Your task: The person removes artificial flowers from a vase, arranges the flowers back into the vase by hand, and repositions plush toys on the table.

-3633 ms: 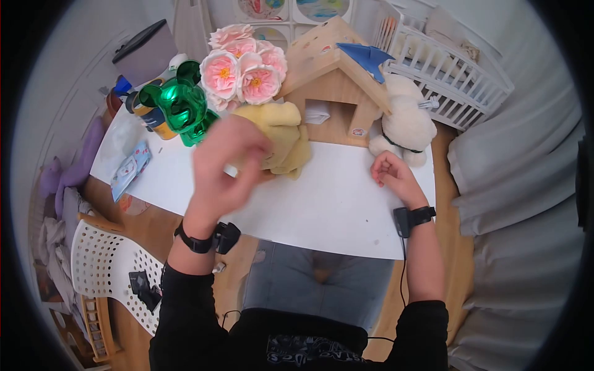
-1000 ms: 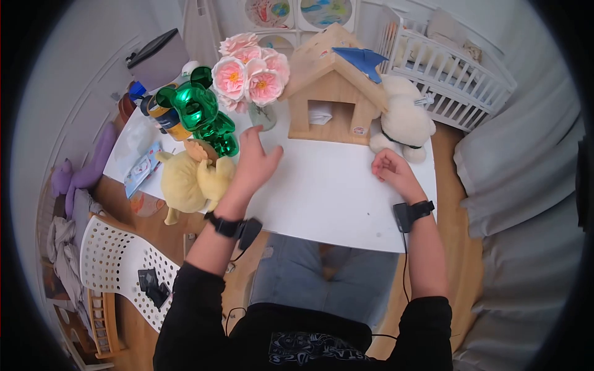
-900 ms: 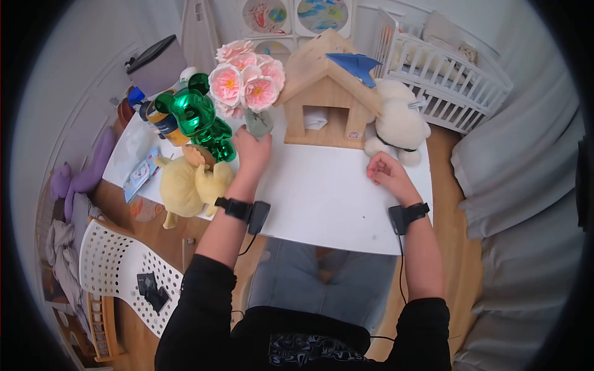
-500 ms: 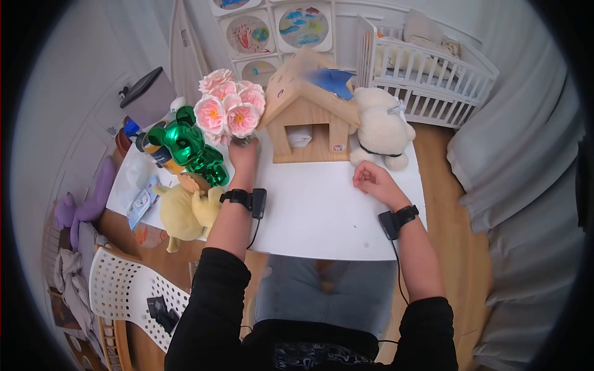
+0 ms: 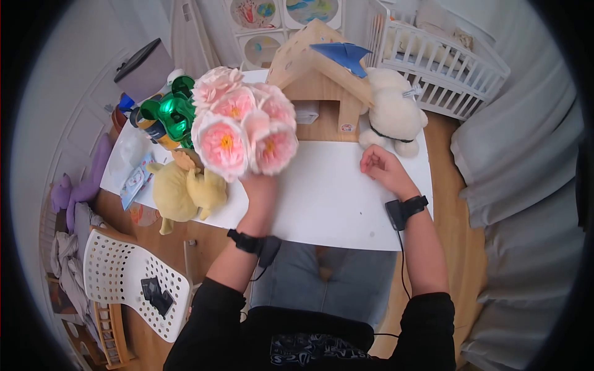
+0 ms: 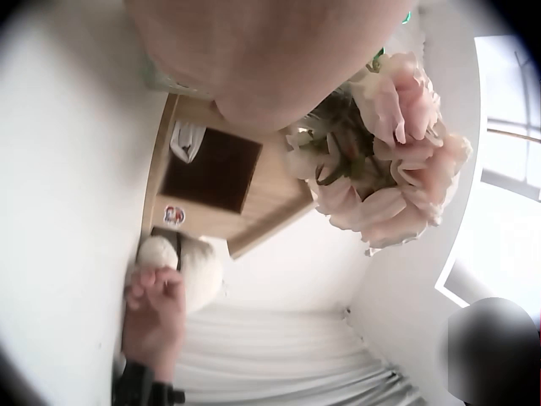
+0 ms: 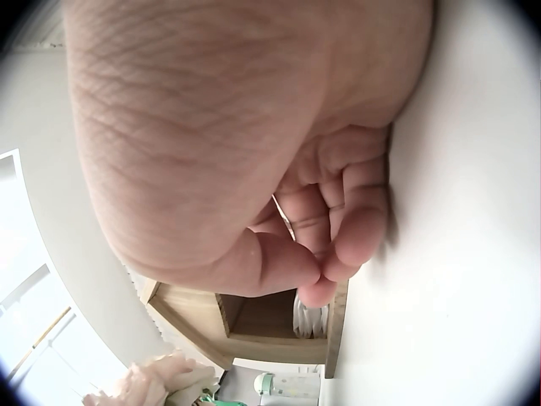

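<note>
Large pink flowers rise from a glass vase, which I grip in my left hand below the blooms. From above, the flowers hide the vase and most of my fingers. The left wrist view shows the flowers beyond my palm and a bit of greenish glass at its edge. My right hand rests on the white table with loosely curled fingers, holding nothing. The right wrist view shows its fingertips near the tabletop. A yellow plush toy lies left of my left forearm.
A wooden toy house with a blue folded piece on its roof stands at the back. Right of it sits a cream plush toy. A shiny green bear figure and a colourful packet occupy the left side.
The left hand has left the yellow plush toy, now at the table's left, reached the vase and gripped it. Flowers and vase have come towards me. The right hand stays in place.
</note>
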A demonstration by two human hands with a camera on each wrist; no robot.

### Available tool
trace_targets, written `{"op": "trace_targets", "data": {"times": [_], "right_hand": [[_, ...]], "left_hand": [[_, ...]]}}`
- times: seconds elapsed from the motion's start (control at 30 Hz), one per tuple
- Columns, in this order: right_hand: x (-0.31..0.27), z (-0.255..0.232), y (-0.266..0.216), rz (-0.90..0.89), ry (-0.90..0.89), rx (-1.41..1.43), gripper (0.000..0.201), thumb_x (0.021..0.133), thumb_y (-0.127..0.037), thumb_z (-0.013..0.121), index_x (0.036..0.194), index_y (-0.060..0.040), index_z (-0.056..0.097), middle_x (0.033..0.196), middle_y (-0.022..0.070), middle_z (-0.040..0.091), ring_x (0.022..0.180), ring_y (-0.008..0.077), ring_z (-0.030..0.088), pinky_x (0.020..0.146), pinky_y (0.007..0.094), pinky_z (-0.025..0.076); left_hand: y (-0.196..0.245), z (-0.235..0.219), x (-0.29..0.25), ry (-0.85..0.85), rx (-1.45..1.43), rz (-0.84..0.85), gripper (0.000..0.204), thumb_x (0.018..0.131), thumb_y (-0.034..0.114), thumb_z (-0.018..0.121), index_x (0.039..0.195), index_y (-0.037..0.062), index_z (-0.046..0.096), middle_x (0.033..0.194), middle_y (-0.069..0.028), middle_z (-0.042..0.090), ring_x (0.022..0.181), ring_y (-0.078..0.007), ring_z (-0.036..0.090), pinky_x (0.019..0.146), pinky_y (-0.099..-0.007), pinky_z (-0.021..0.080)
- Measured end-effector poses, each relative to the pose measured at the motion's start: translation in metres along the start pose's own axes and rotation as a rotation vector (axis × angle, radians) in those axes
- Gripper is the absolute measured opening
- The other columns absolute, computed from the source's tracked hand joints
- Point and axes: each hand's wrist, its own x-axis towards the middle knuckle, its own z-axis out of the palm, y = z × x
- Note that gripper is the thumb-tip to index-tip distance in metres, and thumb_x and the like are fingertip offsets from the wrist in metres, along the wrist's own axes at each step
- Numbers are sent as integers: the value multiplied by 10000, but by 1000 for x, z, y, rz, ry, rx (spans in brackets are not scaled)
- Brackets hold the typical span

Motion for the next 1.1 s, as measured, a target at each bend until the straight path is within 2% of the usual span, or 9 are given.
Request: {"op": "trace_targets", "data": {"times": [0.03, 0.17, 0.27, 0.33, 0.37, 0.43, 0.6, 0.87, 1.1], "right_hand": [[0, -1, 1, -12, -6, 11, 222, 925, 85, 588, 1080, -73, 606, 994, -22, 655, 898, 61, 597, 757, 231, 471], [0, -1, 2, -26, -28, -34, 228, 937, 74, 614, 1115, -68, 611, 1034, -28, 646, 944, 70, 606, 828, 240, 490], [-8, 7, -16, 27, -53, -194, 272, 924, 17, 709, 1184, -51, 667, 1084, 12, 716, 1017, 92, 667, 939, 263, 519], [-22, 22, -33, -253, -16, -119, 415, 928, -31, 759, 1334, -62, 673, 1245, 43, 730, 1152, 127, 689, 1041, 276, 527], [-29, 14, -18, -254, -6, -133, 415, 928, -31, 759, 1334, -62, 673, 1245, 43, 730, 1152, 127, 689, 1041, 276, 527], [-35, -7, 22, -275, -107, -56, 561, 934, -81, 790, 1470, -62, 623, 1407, 77, 693, 1267, 191, 672, 1100, 325, 530], [-30, -8, 0, -313, -110, -52, 554, 945, -81, 780, 1474, -58, 617, 1411, 78, 690, 1268, 195, 672, 1103, 331, 530], [-15, -3, -7, -275, -162, 27, 539, 967, -82, 761, 1482, -51, 605, 1421, 81, 684, 1268, 202, 671, 1109, 344, 530], [-97, 25, 0, -201, -267, 74, 526, 986, -83, 744, 1489, -45, 594, 1430, 84, 678, 1269, 208, 671, 1115, 355, 530]], "left_hand": [[-7, -3, -9, -47, -160, -1, 620, 892, 180, 865, 1444, 36, 624, 1349, -129, 713, 1228, -274, 678, 1092, -399, 527], [-2, 13, -35, -208, -189, 7, 623, 897, 204, 862, 1448, 39, 622, 1365, -129, 704, 1242, -276, 668, 1103, -403, 519], [3, 24, -51, -354, -216, 21, 626, 903, 228, 860, 1451, 42, 620, 1382, -128, 694, 1256, -279, 659, 1114, -407, 512], [7, 45, -55, -453, -256, 41, 629, 907, 245, 858, 1453, 44, 619, 1393, -128, 687, 1266, -281, 652, 1121, -409, 507], [7, 48, -47, -506, -278, 51, 631, 909, 253, 857, 1455, 45, 618, 1398, -128, 684, 1271, -281, 649, 1125, -410, 504], [8, 66, -28, -610, -313, 73, 634, 913, 269, 855, 1457, 47, 617, 1409, -127, 677, 1280, -283, 643, 1132, -412, 499], [7, 77, 27, -853, -369, 159, 644, 923, 309, 850, 1463, 51, 613, 1437, -127, 661, 1304, -287, 627, 1151, -418, 487], [-7, 94, 4, -1211, -438, 195, 663, 938, 374, 843, 1472, 59, 608, 1481, -125, 635, 1342, -294, 602, 1180, -428, 466], [-7, 90, -16, -1399, -518, 217, 680, 950, 423, 837, 1479, 65, 604, 1514, -124, 615, 1371, -299, 583, 1202, -435, 451]]}}
